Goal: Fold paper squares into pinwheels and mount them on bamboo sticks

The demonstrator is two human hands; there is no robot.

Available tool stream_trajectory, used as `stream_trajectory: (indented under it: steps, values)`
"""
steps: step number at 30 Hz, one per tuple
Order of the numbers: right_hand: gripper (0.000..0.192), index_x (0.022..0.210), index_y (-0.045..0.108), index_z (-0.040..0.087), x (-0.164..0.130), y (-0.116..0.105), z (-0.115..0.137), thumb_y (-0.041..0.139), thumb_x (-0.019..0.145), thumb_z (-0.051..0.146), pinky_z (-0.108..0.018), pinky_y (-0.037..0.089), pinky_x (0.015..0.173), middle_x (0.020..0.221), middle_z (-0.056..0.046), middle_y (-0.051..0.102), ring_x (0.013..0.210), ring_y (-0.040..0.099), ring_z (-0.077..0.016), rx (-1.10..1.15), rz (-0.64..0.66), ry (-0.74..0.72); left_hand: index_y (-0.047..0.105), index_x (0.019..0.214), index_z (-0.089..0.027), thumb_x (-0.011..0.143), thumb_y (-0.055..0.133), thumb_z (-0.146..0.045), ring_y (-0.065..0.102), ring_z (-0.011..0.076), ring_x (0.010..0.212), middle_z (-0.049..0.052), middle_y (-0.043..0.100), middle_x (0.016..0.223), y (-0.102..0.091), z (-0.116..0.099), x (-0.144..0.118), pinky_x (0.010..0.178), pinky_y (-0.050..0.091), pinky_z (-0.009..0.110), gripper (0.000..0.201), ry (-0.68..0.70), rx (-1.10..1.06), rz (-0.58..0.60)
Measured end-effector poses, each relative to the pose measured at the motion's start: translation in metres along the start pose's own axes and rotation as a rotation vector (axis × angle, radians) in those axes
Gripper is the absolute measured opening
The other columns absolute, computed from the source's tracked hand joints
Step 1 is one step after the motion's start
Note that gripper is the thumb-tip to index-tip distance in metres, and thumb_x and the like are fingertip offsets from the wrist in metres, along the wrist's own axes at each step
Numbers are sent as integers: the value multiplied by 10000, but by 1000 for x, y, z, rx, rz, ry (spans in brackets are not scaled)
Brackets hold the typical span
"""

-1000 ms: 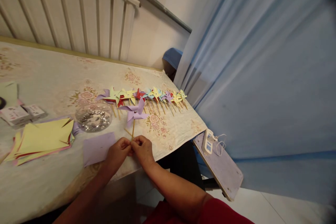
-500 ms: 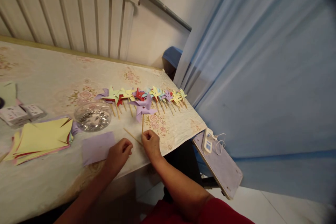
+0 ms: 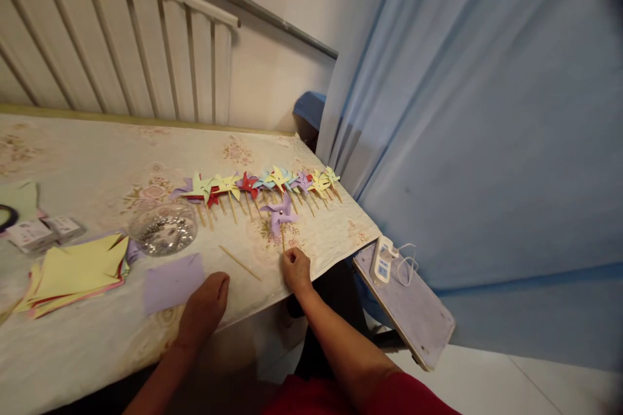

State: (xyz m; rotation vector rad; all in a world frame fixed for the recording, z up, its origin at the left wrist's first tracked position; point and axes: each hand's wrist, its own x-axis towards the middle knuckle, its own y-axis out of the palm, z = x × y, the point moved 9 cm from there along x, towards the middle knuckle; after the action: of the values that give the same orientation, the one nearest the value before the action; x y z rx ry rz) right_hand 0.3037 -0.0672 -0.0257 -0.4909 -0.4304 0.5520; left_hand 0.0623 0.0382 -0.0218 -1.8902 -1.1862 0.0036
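My right hand [image 3: 296,270] pinches the lower end of the stick of a purple paper pinwheel [image 3: 281,213], which points away from me over the table's front part. My left hand [image 3: 205,306] is curled closed at the table edge, and I see nothing in it. Its fingertips are partly hidden. Just beyond it lies a purple paper sheet [image 3: 171,282] with slits at its corners. A loose thin wooden stick [image 3: 239,262] rests between my two hands. A row of finished pinwheels [image 3: 249,185] in several colours lies farther back.
A round clear dish [image 3: 165,228] holds small shiny metal pieces. Left of it are a stack of coloured paper [image 3: 80,269], small boxes [image 3: 36,235] and a dark ring [image 3: 7,216]. To the right, a power strip [image 3: 384,259] sits on a low board [image 3: 413,314] beside a blue curtain [image 3: 487,175].
My right hand has moved right with the purple pinwheel, away from the row and the loose stick. My left hand has drawn back left and toward me. The view has shifted slightly.
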Motion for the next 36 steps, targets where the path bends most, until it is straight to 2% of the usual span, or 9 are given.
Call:
stream_trajectory:
  steps: [12, 22, 32, 36]
  values:
    - [140, 657, 570, 207, -2, 7, -1, 497, 754, 137, -244, 324, 601, 617, 36, 526, 605, 479, -131, 48, 31, -72, 552, 862, -238, 943, 392, -306, 644, 207, 756, 47, 653, 807, -7, -18, 2, 709, 476, 303, 192, 83, 260, -20]
    - [123, 661, 574, 195, 0, 11, -6, 548, 730, 97, -229, 325, 595, 633, 39, 515, 608, 470, -118, 107, 84, -40, 548, 874, -208, 970, 396, -255, 610, 176, 776, 45, 628, 862, 5, -16, 1, 701, 447, 285, 186, 166, 512, 9]
    - [107, 665, 588, 202, 1, 10, -7, 569, 725, 116, -225, 357, 583, 630, 41, 536, 587, 477, -115, 235, 122, -6, 567, 942, -200, 983, 384, -266, 620, 169, 799, 43, 630, 928, 7, -16, 3, 682, 447, 275, 199, 132, 604, 78]
    - [108, 660, 581, 202, 10, 2, -8, 560, 722, 116, -226, 363, 591, 634, 38, 535, 587, 474, -115, 248, 96, -46, 581, 959, -193, 983, 381, -273, 623, 170, 801, 49, 643, 953, 8, -15, 3, 686, 455, 280, 216, 120, 622, 87]
